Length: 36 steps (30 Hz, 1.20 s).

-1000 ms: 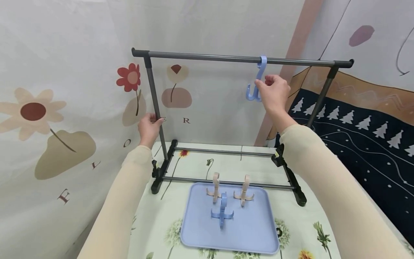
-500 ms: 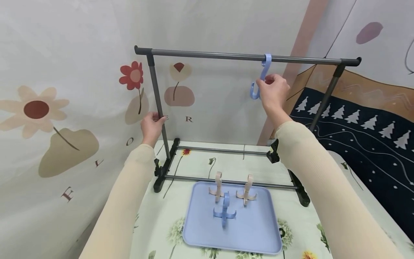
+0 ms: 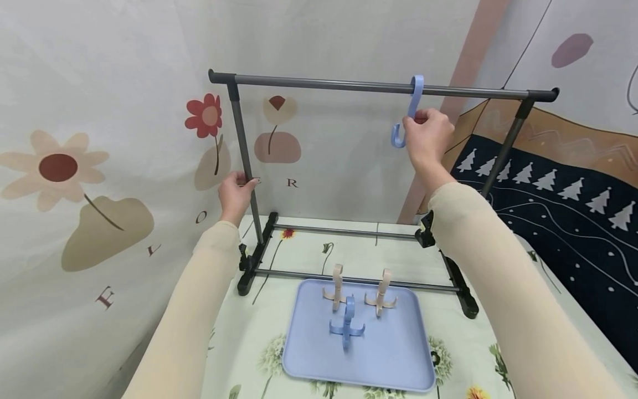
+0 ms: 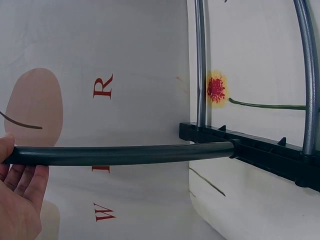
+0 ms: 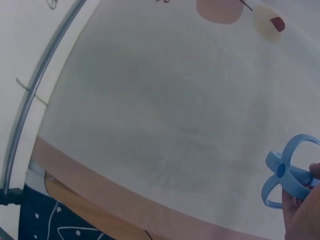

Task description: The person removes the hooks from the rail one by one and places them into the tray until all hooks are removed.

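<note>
A light blue multi-armed hook [image 3: 415, 98] is at the rack's top bar [image 3: 319, 84], right of the middle, its curved top showing above the bar. My right hand [image 3: 430, 134] pinches its stem between thumb and fingers. In the right wrist view several curved arms of the blue hook [image 5: 281, 170] fan out beside the fingertips. Over on the left, my left hand [image 3: 234, 195] grips the rack's left post [image 3: 241, 133] about midway up. The left wrist view has the thumb on one side of that post and the fingers of the left hand [image 4: 22, 200] on the other.
A blue tray [image 3: 369, 363] lies in front of the rack. On it are another blue hook [image 3: 346, 328] and two beige hooks, one left [image 3: 336, 293] and one right [image 3: 382, 296]. The rack's black feet [image 3: 256, 260] stand on a flower-printed cloth, with a printed curtain behind.
My right hand has moved slightly right and up with the blue hook, whose curved top now shows higher over the bar. My left hand keeps its grip on the post.
</note>
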Motion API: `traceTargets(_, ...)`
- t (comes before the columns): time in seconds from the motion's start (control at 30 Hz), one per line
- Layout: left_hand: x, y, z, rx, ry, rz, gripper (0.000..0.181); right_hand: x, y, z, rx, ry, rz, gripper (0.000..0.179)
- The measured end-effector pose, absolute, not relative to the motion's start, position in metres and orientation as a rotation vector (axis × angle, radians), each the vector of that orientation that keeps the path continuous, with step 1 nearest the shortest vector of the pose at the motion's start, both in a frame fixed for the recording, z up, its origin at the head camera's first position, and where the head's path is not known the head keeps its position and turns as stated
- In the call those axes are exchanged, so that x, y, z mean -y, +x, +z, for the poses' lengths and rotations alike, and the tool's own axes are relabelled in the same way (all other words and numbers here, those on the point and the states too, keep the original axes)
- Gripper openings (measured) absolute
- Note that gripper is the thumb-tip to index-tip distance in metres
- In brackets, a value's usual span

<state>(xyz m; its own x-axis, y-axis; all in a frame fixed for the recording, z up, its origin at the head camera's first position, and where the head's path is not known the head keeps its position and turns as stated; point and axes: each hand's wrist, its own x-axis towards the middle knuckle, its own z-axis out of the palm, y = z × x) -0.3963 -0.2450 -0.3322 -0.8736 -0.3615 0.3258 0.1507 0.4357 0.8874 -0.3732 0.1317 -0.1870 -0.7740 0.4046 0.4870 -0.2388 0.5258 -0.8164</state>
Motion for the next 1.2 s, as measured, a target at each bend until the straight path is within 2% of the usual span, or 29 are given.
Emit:
traceTargets(0.5, 0.245, -0.398, -0.334, 2.220, 0.161, -1.452, 0.029, -0.138, -0.366, -0.165, 2.048, -0.117, 1.292, 0.035)
traceTargets(0.9, 0.250, -0.400, -0.336, 2.222, 0.170, -1.424, 0.029, -0.134, -0.351, -0.178, 2.004, 0.039, 1.335, 0.031)
traceTargets(1.2, 0.252, -0.400, -0.337, 2.233, 0.181, -1.422, 0.032, -0.134, -0.332, -0.186, 2.022, 0.088, 1.356, 0.035)
